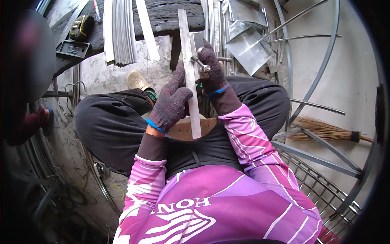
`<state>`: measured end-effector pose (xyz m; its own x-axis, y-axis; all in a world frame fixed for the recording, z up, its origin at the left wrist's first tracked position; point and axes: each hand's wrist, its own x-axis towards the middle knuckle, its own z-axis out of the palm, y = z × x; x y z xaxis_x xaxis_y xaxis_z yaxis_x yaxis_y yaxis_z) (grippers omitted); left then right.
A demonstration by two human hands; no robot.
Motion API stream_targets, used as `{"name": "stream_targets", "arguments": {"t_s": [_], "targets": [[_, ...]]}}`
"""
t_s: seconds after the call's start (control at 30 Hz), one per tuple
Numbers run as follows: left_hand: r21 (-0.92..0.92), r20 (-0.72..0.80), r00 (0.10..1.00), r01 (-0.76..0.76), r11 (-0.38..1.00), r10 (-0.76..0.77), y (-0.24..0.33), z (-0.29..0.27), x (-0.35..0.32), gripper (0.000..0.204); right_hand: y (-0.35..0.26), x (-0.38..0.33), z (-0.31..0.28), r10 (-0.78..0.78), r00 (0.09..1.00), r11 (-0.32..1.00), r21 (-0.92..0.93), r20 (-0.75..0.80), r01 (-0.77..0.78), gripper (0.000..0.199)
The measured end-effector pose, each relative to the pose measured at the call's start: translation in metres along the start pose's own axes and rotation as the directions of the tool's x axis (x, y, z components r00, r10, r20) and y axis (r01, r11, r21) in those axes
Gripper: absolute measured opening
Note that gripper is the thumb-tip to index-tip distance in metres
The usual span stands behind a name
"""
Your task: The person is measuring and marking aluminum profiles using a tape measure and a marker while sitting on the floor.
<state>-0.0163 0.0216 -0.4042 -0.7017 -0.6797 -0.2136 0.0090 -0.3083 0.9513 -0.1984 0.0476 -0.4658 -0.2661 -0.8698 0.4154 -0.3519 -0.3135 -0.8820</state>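
A long flat metal strip (189, 77) stands nearly upright in front of me, running from the dark wooden bench to my lap. My left hand (172, 101), in a dark knitted glove with a blue cuff edge, is closed on the strip's left side. At its right side sits a metal screw clamp (202, 67) with a short bar handle. My right hand (213, 67), gloved the same way, is closed around the clamp's far side; its fingers are partly hidden. Below the strip's lower part is a curved wooden piece (205, 128) between my legs.
On the dark wooden bench (162, 18) lie a stack of metal strips (123, 34), a single strip (147, 30), a tape measure (81, 27) and a small metal channel piece (74, 49). Bent sheet metal (250, 49), curved metal frames (325, 57) and a straw broom (325, 130) are at right.
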Motion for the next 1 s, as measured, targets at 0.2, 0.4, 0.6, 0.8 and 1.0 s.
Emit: {"name": "stream_targets", "arguments": {"t_s": [0.2, 0.4, 0.6, 0.8, 1.0], "targets": [[0.075, 0.008, 1.0, -0.006, 0.997, 0.006, 0.009, -0.003, 0.01, 0.062, -0.011, -0.002, 0.008, 0.163, 0.986, 0.892, 0.423, 0.028, -0.16, 0.03], [0.149, -0.115, 0.992, -0.03, 0.988, 0.048, 0.006, 0.001, 0.011, 0.054, -0.027, 0.001, 0.01, 0.316, 0.947, 0.799, 0.52, 0.062, -0.301, 0.035], [0.252, -0.144, 0.988, -0.025, 0.968, 0.063, -0.005, 0.002, 0.012, 0.053, -0.002, -0.018, 0.012, 0.2, 0.979, 0.852, 0.485, 0.044, -0.196, 0.034], [0.133, -0.118, 0.991, -0.048, 0.99, 0.063, -0.004, 0.002, 0.012, 0.052, -0.011, -0.022, 0.005, 0.31, 0.944, 0.676, 0.673, 0.11, -0.3, 0.037], [0.286, -0.128, 0.978, -0.124, 0.95, 0.167, -0.01, 0.001, 0.013, 0.05, -0.073, -0.07, 0.015, 0.65, 0.75, 0.564, 0.586, 0.12, -0.582, 0.066]]}}
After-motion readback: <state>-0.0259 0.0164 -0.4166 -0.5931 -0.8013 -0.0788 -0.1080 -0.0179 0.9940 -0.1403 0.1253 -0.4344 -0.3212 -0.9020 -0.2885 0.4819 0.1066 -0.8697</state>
